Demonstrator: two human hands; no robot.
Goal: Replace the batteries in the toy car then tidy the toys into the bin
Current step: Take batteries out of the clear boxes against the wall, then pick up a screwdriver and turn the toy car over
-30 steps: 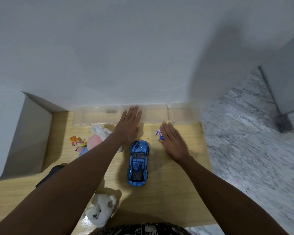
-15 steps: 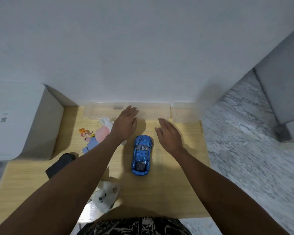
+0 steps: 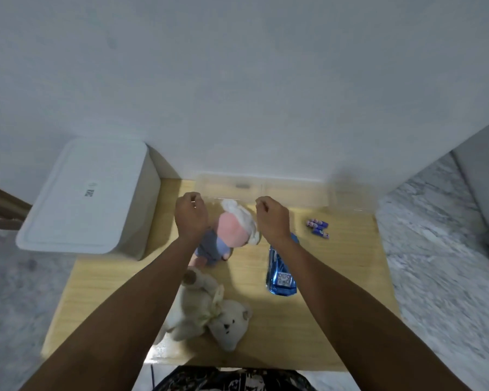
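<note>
Both hands raised over the far part of the surface (image 3: 336, 320), fingers curled. Left hand (image 3: 191, 214) and right hand (image 3: 273, 218) appear to pinch the near edge of a clear lid or tray (image 3: 266, 190) at 12 o'clock; contact too faint to confirm. Toy car (image 3: 281, 273) lies at 3 o'clock of the pink doll (image 3: 232, 230), batteries (image 3: 318, 227) further at 2 o'clock. White bin (image 3: 82, 196) at 10 o'clock, lid on. Lift evenly, both sides together, clear of the doll's head.

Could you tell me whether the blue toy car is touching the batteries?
Apart: the head view shows bare wood between the blue toy car and the batteries.
</note>
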